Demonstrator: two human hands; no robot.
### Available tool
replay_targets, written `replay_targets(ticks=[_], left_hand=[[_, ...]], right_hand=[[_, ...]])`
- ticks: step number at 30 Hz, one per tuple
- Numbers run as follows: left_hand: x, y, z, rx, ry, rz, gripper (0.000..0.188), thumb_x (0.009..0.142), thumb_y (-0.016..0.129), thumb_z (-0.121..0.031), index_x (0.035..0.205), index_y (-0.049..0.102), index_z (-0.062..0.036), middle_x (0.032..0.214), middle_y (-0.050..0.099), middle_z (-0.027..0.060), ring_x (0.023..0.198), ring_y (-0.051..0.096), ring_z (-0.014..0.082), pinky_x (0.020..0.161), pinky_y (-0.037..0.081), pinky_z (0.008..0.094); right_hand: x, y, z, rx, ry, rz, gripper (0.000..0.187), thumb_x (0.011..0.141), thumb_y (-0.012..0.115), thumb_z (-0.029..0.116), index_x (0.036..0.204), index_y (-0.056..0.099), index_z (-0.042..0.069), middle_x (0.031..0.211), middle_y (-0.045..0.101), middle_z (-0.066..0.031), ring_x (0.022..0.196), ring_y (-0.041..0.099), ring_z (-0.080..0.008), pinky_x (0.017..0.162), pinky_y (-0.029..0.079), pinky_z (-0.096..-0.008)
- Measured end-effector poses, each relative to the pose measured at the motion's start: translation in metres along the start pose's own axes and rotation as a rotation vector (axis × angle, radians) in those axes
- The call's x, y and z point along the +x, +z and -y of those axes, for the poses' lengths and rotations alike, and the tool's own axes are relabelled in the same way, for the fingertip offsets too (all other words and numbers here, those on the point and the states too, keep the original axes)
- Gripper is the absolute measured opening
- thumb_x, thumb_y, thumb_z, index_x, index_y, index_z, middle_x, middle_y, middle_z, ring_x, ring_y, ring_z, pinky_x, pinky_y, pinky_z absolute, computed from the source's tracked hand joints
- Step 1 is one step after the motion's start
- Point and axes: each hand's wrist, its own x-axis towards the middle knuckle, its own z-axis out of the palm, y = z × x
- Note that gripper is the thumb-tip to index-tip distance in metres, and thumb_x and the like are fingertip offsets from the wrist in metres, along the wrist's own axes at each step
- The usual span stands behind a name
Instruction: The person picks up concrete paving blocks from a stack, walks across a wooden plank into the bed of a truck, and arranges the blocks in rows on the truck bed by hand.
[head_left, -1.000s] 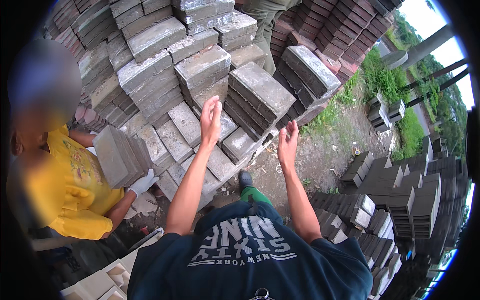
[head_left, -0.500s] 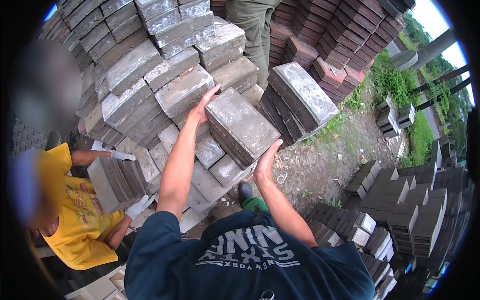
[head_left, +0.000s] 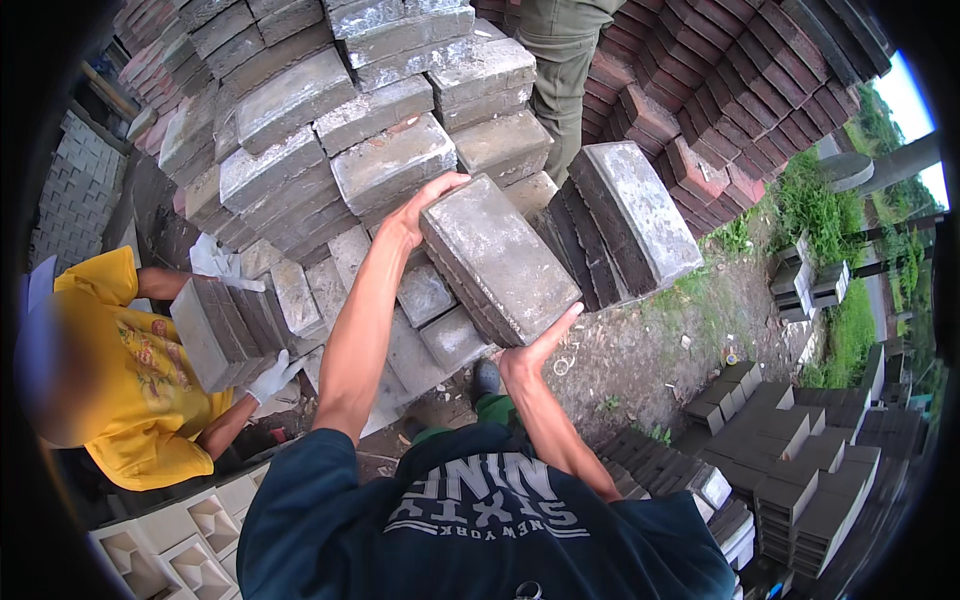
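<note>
Now left hand [head_left: 412, 216] and right hand [head_left: 524, 362] have closed on the grey blocks [head_left: 498, 255] at both ends — seemingly a two-sided hold, undersides hidden

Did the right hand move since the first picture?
Yes: the right hand moved left, to the concrete blocks it touches, judged against the concrete stack right of them.

One left hand [head_left: 410, 212], one right hand [head_left: 527, 362], one block stack [head_left: 500, 255] between them. One yellow shirt [head_left: 165, 385], two white gloves [head_left: 272, 378], one second stack [head_left: 235, 330] between those. One pair of olive trousers [head_left: 560, 85]. Gray blocks [head_left: 393, 162] and red bricks [head_left: 745, 120]: too many to count.
</note>
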Motion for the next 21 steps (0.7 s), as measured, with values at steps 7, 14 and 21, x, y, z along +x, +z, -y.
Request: replay_targets(ticks=[7,14,21], left_hand=[[-0.099,0.02,0.016,-0.145,0.12,-0.062,0.036,0.092,0.057,-0.038,0.102,0.068,-0.0051,0.093,0.07,0.0082,0.081,0.067,0.0174,0.076,0.054,0.0323],[-0.188,0.029,0.125,-0.407,0.114,-0.224,0.047,0.097,0.051,-0.048,0.111,0.065,-0.0057,0.103,0.069,0.0093,0.092,0.067,0.0199,0.082,0.054,0.0341],[-0.239,0.01,0.235,-0.452,0.014,-0.328,0.05,0.096,0.051,-0.05,0.112,0.063,-0.0043,0.105,0.068,0.0088,0.092,0.065,0.0193,0.081,0.051,0.0344]], right_hand=[[-0.048,-0.005,0.054,-0.049,0.122,0.135,0.075,0.093,0.039,0.069,0.139,0.043,0.01,0.137,0.05,-0.0091,0.124,0.048,-0.0268,0.105,0.037,-0.0441],[-0.059,-0.068,0.058,-0.247,0.32,0.235,0.075,0.093,0.043,0.067,0.135,0.048,0.006,0.13,0.056,-0.0124,0.117,0.056,-0.0261,0.1,0.043,-0.0446],[-0.084,-0.147,0.027,-0.393,0.465,0.197,0.09,0.088,0.045,0.073,0.144,0.038,0.002,0.142,0.046,-0.0199,0.13,0.047,-0.0333,0.108,0.038,-0.0489]])
